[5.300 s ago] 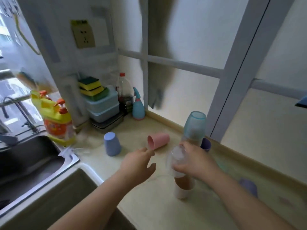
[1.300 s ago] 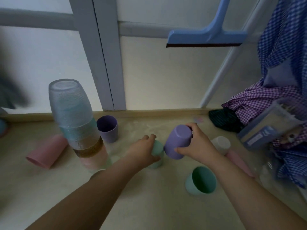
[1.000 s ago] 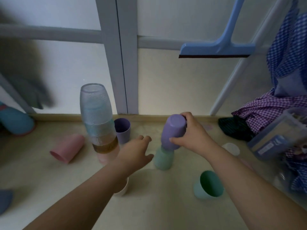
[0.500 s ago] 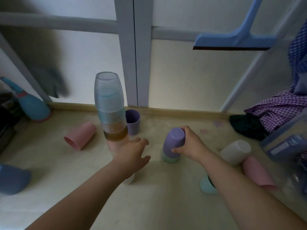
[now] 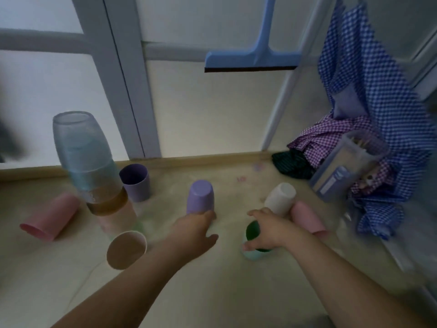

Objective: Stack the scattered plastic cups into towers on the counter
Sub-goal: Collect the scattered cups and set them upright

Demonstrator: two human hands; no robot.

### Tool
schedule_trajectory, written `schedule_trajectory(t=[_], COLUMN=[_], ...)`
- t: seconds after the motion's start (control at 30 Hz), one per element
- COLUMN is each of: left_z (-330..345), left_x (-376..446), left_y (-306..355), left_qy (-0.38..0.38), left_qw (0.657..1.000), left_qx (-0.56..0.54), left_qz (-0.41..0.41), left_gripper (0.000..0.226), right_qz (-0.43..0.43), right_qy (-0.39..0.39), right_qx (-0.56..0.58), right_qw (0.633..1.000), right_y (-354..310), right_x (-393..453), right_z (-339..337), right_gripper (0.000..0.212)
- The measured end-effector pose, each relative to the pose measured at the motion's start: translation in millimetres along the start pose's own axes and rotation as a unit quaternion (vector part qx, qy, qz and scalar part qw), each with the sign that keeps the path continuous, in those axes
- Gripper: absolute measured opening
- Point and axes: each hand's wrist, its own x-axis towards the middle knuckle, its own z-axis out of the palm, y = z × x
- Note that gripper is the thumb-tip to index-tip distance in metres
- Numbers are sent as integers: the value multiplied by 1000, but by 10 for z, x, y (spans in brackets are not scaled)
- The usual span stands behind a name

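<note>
The right hand (image 5: 272,229) has let go of the upside-down lilac plastic cup (image 5: 200,197), now capping the new tower at twelve o'clock, and curls around a mint-green plastic cup (image 5: 254,242); the left hand (image 5: 194,230) rests open beside the tower.

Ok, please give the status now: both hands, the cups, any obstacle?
Left hand at base of upside-down purple cup. Right hand closing on green cup, grip unclear. Tall tower leaning. White cup and pink cup crowd the right hand.

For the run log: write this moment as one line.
left hand: steadying upside-down purple plastic cup | right hand: gripping mint-green plastic cup | tall mixed-colour cup tower: standing
</note>
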Motion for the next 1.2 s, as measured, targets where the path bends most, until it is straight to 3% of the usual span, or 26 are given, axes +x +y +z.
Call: schedule_trajectory(t=[0.27, 0.43, 0.6, 0.7, 0.77, 0.83, 0.9, 0.97, 1.03, 1.1, 1.2], left_z=[254, 104, -225, -403, -495, -552, -583, -599, -624, -680, -816], left_x=[26, -17, -61, -89, -118, -149, -188, -215, -226, -221, -201], left_y=[3, -112, -185, -197, -212, -254, -302, -327, -333, -324, -300], left_qy=[-32, 14, 61, 90, 80, 42, 3, -36, -46, -38, 33], left_qw=[999, 996, 982, 967, 943, 897, 847, 796, 774, 793, 871], left_qx=[-6, -80, -179, -233, -323, -439, -532, -603, -630, -605, -488], left_qz=[-7, -29, 24, 44, 30, 19, 2, -31, -50, -55, -52], left_gripper=[50, 52, 82, 85, 76, 61, 64, 65, 60, 57, 46], right_qz=[-22, -64, -130, -163, -179, -185, -203, -220, -230, -230, -198], right_qy=[56, 70, 85, 58, 27, -16, -57, -77, -80, -65, -13], right_qx=[83, 184, 312, 379, 451, 528, 586, 611, 626, 618, 566], right_qw=[995, 978, 937, 909, 874, 829, 783, 756, 741, 749, 800], right_y=[90, 55, -104, -205, -277, -328, -378, -431, -468, -483, -445], right_x=[-95, -249, -264, -204, -172, -149, -164, -199, -207, -192, -141], right_z=[164, -267, -528, -519, -471, -408, -354, -315, -291, -286, -295], right_gripper=[80, 63, 72, 75, 75, 78, 75, 68, 60, 56, 59])
